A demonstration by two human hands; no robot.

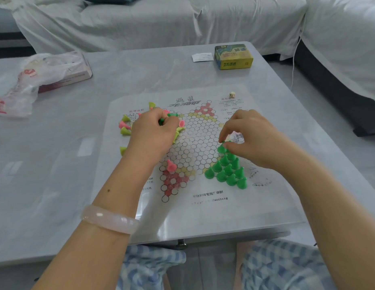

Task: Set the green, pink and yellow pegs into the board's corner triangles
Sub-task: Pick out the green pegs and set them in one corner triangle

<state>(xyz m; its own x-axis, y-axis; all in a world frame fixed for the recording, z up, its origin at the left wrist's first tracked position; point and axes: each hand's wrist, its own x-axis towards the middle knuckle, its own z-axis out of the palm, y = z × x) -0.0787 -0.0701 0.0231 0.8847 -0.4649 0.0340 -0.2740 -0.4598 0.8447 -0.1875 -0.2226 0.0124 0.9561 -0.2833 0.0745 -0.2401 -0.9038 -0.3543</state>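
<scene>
1. Pegs are the concern: the standing green pegs fill most of the near-right triangle of the board, packed base to base, so any nudge could topple several at once.
2. The right hand pinches a green peg at the top of that cluster, thumb and forefinger curled onto it. My guess is that it is being seated at the triangle's tip. If it comes down tilted or the heel of the hand drops, the neighbours just below could fall like skittles.
3. The left hand is curled over a loose heap at the board's left corner and seems to hold some green pegs; I cannot tell how many. Dragging the fist out could scatter the heap onto the counter or across the open holes.
4. Loose yellow pegs and pink pegs lie on their sides just left of that hand, some off the board's edge; they could roll.
5. One pink peg stands alone near the pink triangle, right beside the left wrist, which could knock it over on any pull back.
6. Pink and yellow triangles look nearly unfilled, so much of the task remains.
</scene>
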